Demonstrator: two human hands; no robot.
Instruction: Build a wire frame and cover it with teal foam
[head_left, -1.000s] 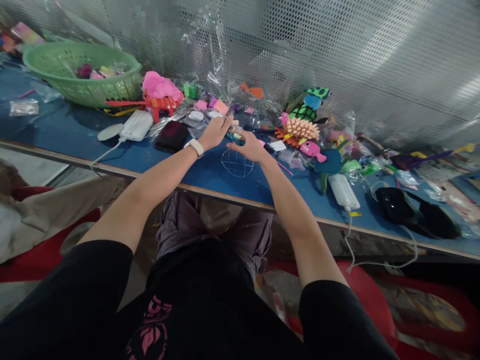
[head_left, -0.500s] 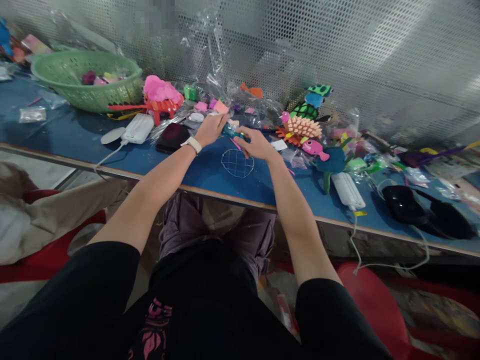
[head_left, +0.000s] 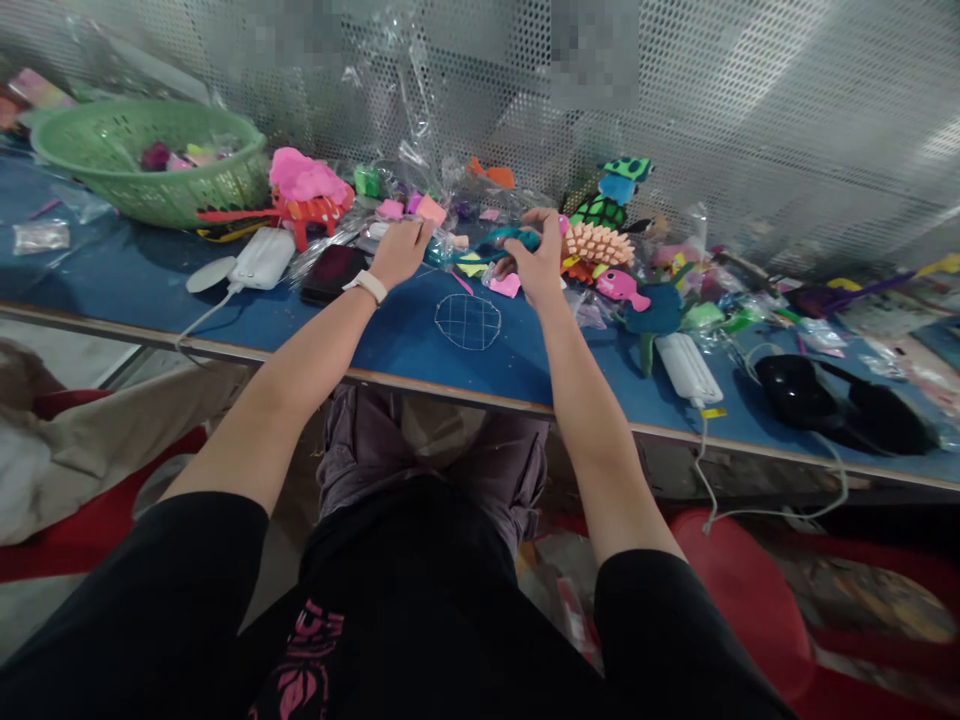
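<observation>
- The blue worktop (head_left: 405, 335) spreads under both arms, bearing everything.
- The green basket (head_left: 187, 195) stands well out to the left of the left hand (head_left: 403, 252), likely to keep loose pieces together.
- That hand curls downward; its fingertips are hidden, so I cannot tell what it grasps.
- The right hand (head_left: 541, 258) pinches a teal strip (head_left: 495, 242).
- The wire grid (head_left: 469, 322) lies flat, nearer the body than the 2 hands, perhaps for easy reach.
- The strip spans between the 2 hands, seemingly drawn out to lengthen it.
</observation>
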